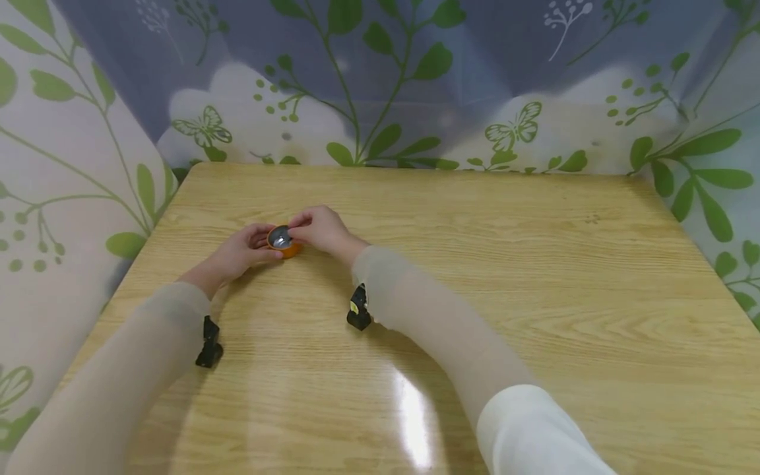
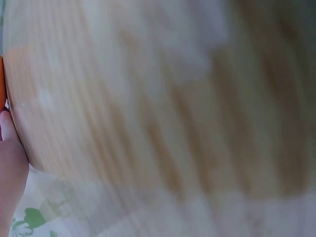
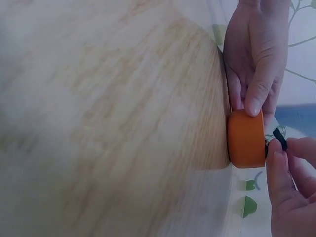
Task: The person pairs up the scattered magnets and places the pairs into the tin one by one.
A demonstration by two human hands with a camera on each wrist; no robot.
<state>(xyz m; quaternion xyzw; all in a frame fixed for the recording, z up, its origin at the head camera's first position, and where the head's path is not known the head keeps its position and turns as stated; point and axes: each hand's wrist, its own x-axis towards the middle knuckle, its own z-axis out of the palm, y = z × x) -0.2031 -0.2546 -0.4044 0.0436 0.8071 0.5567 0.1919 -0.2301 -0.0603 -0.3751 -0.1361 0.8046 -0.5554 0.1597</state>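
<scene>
A small round orange bowl with a shiny grey inside stands on the wooden table, left of centre in the head view. My left hand holds it from the left, thumb at the near side and fingers behind. Over the bowl's right rim, my right hand has thumb and fingertips together. The right wrist view shows those fingertips pinching a small dark piece right at the bowl's opening; what kind of thing it is cannot be made out. Only a sliver of the bowl and part of my left hand enter the left wrist view.
The wood-grain table stretches under both arms, with a glare patch near the front. Behind it hangs a leaf-and-butterfly patterned cloth, which also lines the sides. Black devices are worn at both wrists.
</scene>
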